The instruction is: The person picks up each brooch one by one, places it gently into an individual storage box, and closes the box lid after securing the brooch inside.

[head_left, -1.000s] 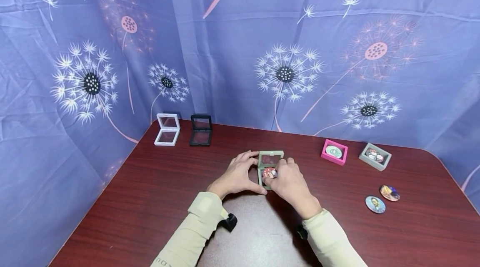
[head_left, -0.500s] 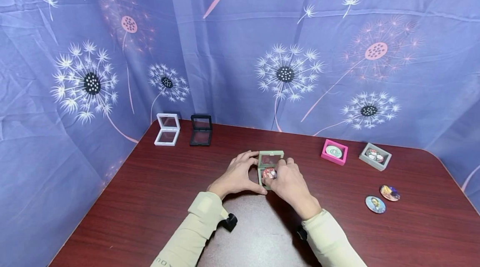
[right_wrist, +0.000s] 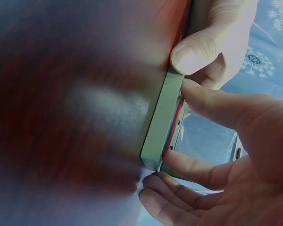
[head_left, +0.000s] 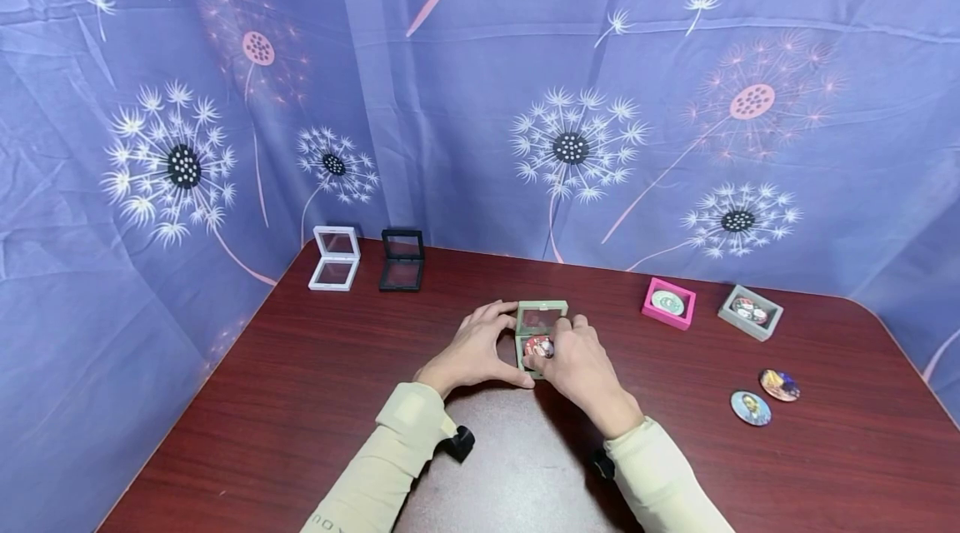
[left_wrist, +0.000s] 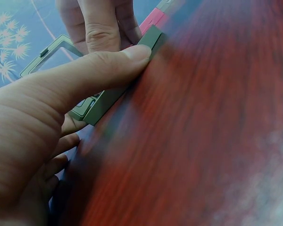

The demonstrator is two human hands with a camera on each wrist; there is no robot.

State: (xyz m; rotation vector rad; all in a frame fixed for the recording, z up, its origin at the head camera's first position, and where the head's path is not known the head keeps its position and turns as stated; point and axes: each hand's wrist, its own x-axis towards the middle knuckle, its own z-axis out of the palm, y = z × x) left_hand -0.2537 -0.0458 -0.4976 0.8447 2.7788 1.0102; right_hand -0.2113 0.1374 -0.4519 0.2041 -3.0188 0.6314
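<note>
The red badge (head_left: 538, 346) sits between the thumb and forefinger of the right hand (head_left: 587, 366), within the lower half of the green case (right_wrist: 161, 120). Those right fingers are pinched on the badge's edges, and a strip of its red rim shows behind the case's front wall; whether it lies flat in there I can't tell from here. The left hand (head_left: 474, 351) grips the case itself, thumb against the front edge and fingers round at the far side, just left of the right fingers. The case's lid stands raised behind both sets of fingers.

I'd judge the work about midway. Out to the right of the right fingers, the pink case (head_left: 667, 320) and, farther along, the grey case (head_left: 744, 330) each frame a badge and look closed, so those two seem done. Nearer the person and well right of the right fingers, the blue badge (head_left: 751, 408) and the yellow and purple badge (head_left: 780, 385) lie loose on the bench (head_left: 300, 400). Beyond the left fingers, off to their left, the black case (head_left: 402, 259) and the white case (head_left: 335, 259) stand open with no badge in them; those look like what remains, besides the raised green lid
</note>
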